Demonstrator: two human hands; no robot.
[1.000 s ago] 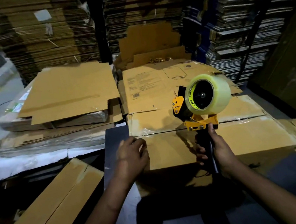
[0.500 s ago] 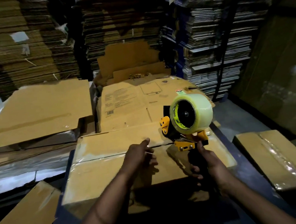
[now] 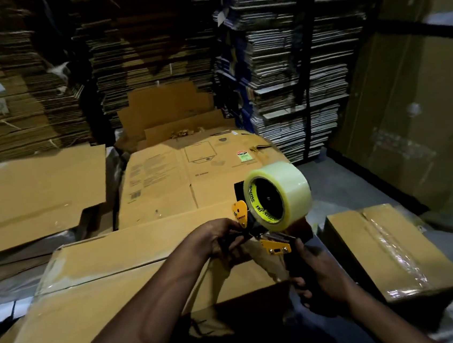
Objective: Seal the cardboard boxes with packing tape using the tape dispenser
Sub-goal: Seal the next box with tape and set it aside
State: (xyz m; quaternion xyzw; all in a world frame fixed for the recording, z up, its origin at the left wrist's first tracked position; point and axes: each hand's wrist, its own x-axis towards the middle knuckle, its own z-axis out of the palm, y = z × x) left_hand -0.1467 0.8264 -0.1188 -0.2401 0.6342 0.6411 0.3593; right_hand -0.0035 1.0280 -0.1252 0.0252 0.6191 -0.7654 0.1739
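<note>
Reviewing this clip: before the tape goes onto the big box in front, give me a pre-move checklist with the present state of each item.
1. Right hand grips the tape dispenser handle: ok.
2. Tape roll seated on the dispenser, plenty left: ok.
3. Left hand pinches at the dispenser's front by the yellow guard: ok; whether it holds the tape's free end: cannot tell.
4. Tape end stuck to the large box: not ok, dispenser is held above it.
5. Large box's top flaps closed, seam showing: ok.
6. Smaller box at right already taped: ok.

Warehouse — stacked flattened cartons (image 3: 291, 52) line walls.
</note>
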